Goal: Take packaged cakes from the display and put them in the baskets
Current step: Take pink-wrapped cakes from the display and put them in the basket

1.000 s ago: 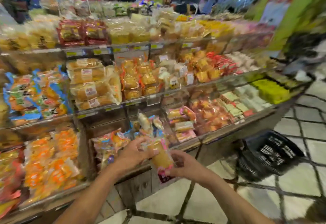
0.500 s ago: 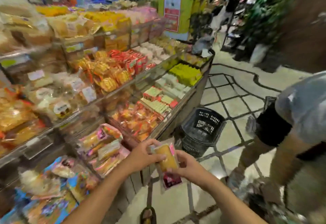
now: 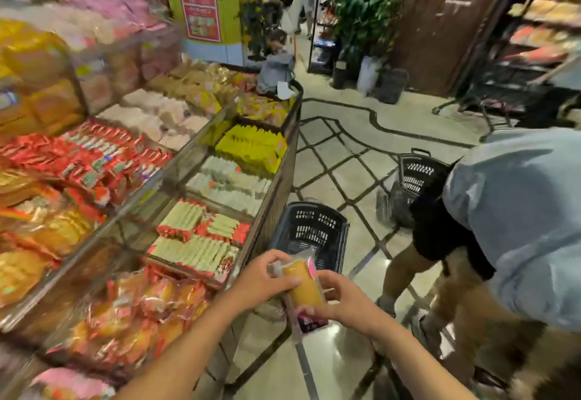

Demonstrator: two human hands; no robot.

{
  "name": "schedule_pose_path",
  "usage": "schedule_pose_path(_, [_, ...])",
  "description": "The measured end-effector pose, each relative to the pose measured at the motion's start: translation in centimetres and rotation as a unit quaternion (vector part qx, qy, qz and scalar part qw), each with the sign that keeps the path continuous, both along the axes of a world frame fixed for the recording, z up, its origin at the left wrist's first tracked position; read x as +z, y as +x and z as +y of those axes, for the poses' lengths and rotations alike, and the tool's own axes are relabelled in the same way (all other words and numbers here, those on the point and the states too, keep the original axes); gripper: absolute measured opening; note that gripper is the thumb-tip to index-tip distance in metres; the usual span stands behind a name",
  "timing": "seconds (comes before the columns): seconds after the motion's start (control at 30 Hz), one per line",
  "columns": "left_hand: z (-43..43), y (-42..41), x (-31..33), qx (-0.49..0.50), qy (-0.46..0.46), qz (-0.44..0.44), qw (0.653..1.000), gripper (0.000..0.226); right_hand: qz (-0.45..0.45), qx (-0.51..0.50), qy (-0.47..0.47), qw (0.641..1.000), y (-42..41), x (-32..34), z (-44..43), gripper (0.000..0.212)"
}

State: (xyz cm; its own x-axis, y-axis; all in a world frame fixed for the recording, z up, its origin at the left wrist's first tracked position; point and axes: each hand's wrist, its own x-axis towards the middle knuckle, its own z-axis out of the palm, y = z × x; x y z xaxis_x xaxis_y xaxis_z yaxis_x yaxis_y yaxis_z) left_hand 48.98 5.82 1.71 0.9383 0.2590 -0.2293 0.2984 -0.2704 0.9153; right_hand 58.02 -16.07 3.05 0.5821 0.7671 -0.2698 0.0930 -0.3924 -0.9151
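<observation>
plastic-wrapped cake (image 3: 304, 286) looks light, squashy, slippery; left hand (image 3: 263, 278) and right hand (image 3: 341, 300) both grip it. hold wrapper ends outside fingers, not the middle.

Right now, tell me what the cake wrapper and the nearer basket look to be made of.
The cake wrapper: thin clear plastic film, glossy, probably; the yellow cake shows through it. The nearer basket: rigid moulded plastic, dark and matte by the look; its walls carry regular rows of slots.
</observation>
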Motion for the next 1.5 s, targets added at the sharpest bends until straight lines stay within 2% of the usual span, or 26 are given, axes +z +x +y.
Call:
schedule_pose_path(0.2, [3.1,11.0,-3.5,-0.004,-0.022,0.017,1.0,0.048,0.02,-0.047,-0.002,0.999,10.1,-3.8,3.1,0.066])
schedule_pose_path(0.43, [5.8,23.6,-9.4,0.03,-0.068,0.065,0.995,0.048,0.081,-0.045,-0.022,0.995,24.2,-10.7,6.9,0.075])
schedule_pose_path(0.57, [7.2,29.2,-13.6,0.049,-0.055,0.089,0.993,0.049,0.099,-0.046,-0.049,0.993,30.9,-15.5,9.1,0.088])
schedule_pose_path(0.67, [8.3,32.1,-17.4,0.042,0.01,0.106,0.993,0.054,0.115,-0.056,-0.082,0.988,34.8,-20.0,10.6,0.09])
schedule_pose_path(0.77, [9.8,33.9,-22.8,0.043,0.122,0.114,0.985,0.058,0.121,-0.11,-0.113,0.98,37.8,-26.4,11.5,0.079])
schedule_pose_path(0.87, [10.9,34.1,-30.2,0.025,0.206,0.152,0.966,0.063,0.124,-0.172,-0.159,0.964,39.7,-33.2,12.4,0.064])
schedule_pose_path(0.93, [11.4,33.7,-35.9,0.019,0.246,0.162,0.955,0.07,0.142,-0.188,-0.189,0.953,40.4,-37.9,12.9,0.044])
schedule_pose_path(1.03, [11.7,32.9,-43.9,-0.015,0.339,0.18,0.923,0.068,0.142,-0.179,-0.217,0.949,41.0,-46.5,14.1,0.039])
schedule_pose_path(1.1, [11.9,32.6,-48.3,-0.011,0.385,0.189,0.903,0.064,0.156,-0.15,-0.238,0.947,40.7,-52.6,15.0,0.029])
schedule_pose_path(1.13, [12.0,32.5,-50.3,0.0,0.395,0.19,0.899,0.063,0.172,-0.147,-0.246,0.942,40.4,-55.9,15.6,0.032])
schedule_pose_path(1.2, [12.5,32.3,-53.8,0.024,0.403,0.186,0.896,0.06,0.164,-0.16,-0.276,0.933,39.8,-61.6,17.2,0.061])
schedule_pose_path(1.23, [12.7,32.2,-55.2,0.032,0.408,0.183,0.894,0.06,0.157,-0.152,-0.286,0.933,39.4,-63.9,18.1,0.063])
schedule_pose_path(1.3, [12.9,31.7,-57.3,0.035,0.436,0.175,0.882,0.061,0.152,-0.145,-0.315,0.925,38.6,-67.0,19.7,0.044])
schedule_pose_path(1.4, [12.7,31.3,-59.0,0.045,0.483,0.178,0.856,0.061,0.169,-0.162,-0.33,0.914,38.2,-71.5,21.8,0.042])
schedule_pose_path(1.5, [12.5,31.3,-59.7,0.064,0.49,0.169,0.852,0.059,0.225,-0.197,-0.327,0.897,38.3,-74.5,23.3,0.04])
